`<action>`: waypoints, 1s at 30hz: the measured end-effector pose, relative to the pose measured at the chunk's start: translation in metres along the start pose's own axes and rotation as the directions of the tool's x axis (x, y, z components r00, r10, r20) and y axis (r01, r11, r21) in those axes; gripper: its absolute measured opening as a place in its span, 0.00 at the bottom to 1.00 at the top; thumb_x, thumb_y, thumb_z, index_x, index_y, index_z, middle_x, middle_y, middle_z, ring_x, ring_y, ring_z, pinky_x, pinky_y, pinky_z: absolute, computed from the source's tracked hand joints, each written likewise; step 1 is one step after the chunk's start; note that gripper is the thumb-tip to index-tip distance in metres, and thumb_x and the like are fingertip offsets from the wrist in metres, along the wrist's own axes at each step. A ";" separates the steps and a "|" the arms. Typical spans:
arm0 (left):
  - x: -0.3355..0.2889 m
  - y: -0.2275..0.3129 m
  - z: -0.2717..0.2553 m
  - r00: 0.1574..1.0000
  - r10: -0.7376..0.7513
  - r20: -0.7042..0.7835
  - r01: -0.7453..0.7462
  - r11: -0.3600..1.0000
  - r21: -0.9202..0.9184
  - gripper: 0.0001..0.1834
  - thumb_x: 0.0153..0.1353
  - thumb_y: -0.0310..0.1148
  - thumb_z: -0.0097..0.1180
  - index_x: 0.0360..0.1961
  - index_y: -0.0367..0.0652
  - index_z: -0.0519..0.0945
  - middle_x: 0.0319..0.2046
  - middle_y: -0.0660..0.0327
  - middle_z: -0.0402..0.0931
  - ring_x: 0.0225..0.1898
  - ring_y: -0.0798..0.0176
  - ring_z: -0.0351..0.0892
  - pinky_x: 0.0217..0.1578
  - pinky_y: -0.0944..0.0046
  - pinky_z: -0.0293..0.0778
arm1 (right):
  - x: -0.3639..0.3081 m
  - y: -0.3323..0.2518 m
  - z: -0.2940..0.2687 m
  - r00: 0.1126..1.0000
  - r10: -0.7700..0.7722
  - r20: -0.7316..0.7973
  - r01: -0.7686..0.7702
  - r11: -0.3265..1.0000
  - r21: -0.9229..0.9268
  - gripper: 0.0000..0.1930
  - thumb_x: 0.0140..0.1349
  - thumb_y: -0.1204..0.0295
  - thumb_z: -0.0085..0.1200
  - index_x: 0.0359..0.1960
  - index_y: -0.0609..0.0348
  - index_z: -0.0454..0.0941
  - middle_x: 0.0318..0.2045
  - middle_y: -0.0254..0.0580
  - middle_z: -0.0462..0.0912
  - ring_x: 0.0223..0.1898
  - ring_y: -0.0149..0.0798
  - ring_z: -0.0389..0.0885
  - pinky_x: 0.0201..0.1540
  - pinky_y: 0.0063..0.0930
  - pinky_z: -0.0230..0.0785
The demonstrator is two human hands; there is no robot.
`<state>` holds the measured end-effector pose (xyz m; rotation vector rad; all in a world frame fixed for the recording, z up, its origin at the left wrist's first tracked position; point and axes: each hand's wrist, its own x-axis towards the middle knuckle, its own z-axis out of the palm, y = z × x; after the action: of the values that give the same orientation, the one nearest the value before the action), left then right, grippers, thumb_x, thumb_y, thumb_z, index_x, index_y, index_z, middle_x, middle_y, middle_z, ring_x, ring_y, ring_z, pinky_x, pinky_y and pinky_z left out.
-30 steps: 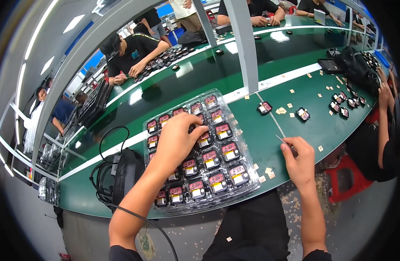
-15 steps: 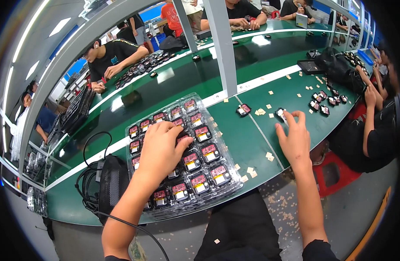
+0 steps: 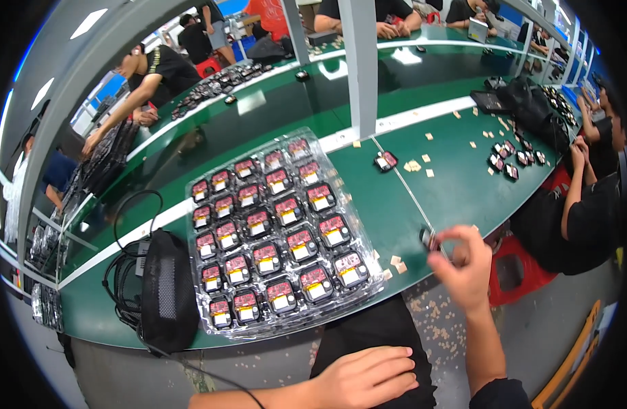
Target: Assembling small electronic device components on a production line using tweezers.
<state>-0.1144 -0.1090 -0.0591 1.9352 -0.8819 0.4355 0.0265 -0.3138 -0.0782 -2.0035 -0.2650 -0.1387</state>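
Observation:
My right hand (image 3: 467, 266) pinches a small black electronic module (image 3: 428, 240) between thumb and fingertips, just above the near part of the green table. Down by my dark trousers, my left hand (image 3: 371, 375) lies with fingers stretched out, holding nothing. A clear plastic tray (image 3: 293, 323) stands to the left of my right hand. In its pockets sit rows of square black modules (image 3: 266, 257), with reddish boards, white patches and yellow strips showing. Another loose module (image 3: 385, 161) lies on the table beyond the tray's right side.
Small beige squares (image 3: 412, 165) are scattered over the table and floor. A black mesh-sided case (image 3: 169, 293) and coiled cables (image 3: 126, 300) lie left of the tray. More modules (image 3: 510, 158) sit at right, near a red stool (image 3: 514, 273). A grey post (image 3: 361, 82) rises behind.
My left hand has left the tray and come down to my lap. My right hand has drawn nearer to me, bringing a module from farther back on the table.

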 end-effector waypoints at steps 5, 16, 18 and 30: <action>-0.042 -0.010 0.055 0.679 -0.716 -0.163 0.263 0.445 -0.856 0.28 0.62 0.25 0.68 0.61 0.31 0.72 0.64 0.47 0.69 0.61 0.54 0.77 0.59 0.58 0.76 | -0.079 0.009 0.017 0.932 -0.336 0.139 0.294 0.921 0.257 0.33 0.43 0.68 0.83 0.48 0.63 0.75 0.41 0.54 0.88 0.26 0.29 0.82 0.29 0.19 0.75; -0.074 -0.023 0.065 0.457 -0.879 -0.134 0.147 0.224 -0.964 0.34 0.61 0.39 0.72 0.60 0.28 0.72 0.58 0.50 0.73 0.62 0.48 0.76 0.64 0.52 0.71 | -0.097 0.003 0.040 0.902 -0.222 0.372 0.133 0.959 0.248 0.30 0.49 0.60 0.79 0.48 0.62 0.78 0.39 0.45 0.83 0.29 0.34 0.83 0.28 0.26 0.78; -0.072 -0.023 0.063 0.399 -0.908 -0.125 0.205 0.221 -0.953 0.36 0.59 0.47 0.71 0.59 0.34 0.72 0.56 0.52 0.75 0.59 0.48 0.78 0.63 0.49 0.74 | -0.097 0.004 0.043 0.898 -0.215 0.383 0.137 0.966 0.219 0.25 0.51 0.63 0.77 0.47 0.62 0.81 0.36 0.42 0.81 0.30 0.35 0.83 0.27 0.27 0.76; -0.075 -0.027 0.065 0.425 -0.899 -0.110 0.078 0.158 -0.984 0.33 0.56 0.34 0.75 0.59 0.34 0.73 0.58 0.51 0.73 0.62 0.51 0.76 0.62 0.56 0.73 | -0.104 0.023 0.054 0.837 -0.508 0.203 0.544 0.813 -0.206 0.16 0.44 0.82 0.70 0.38 0.60 0.85 0.31 0.38 0.79 0.24 0.39 0.74 0.27 0.30 0.66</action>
<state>-0.1493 -0.1264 -0.1546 0.6848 0.2944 0.1147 -0.0699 -0.2873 -0.1440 -2.1501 -0.9412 -0.4045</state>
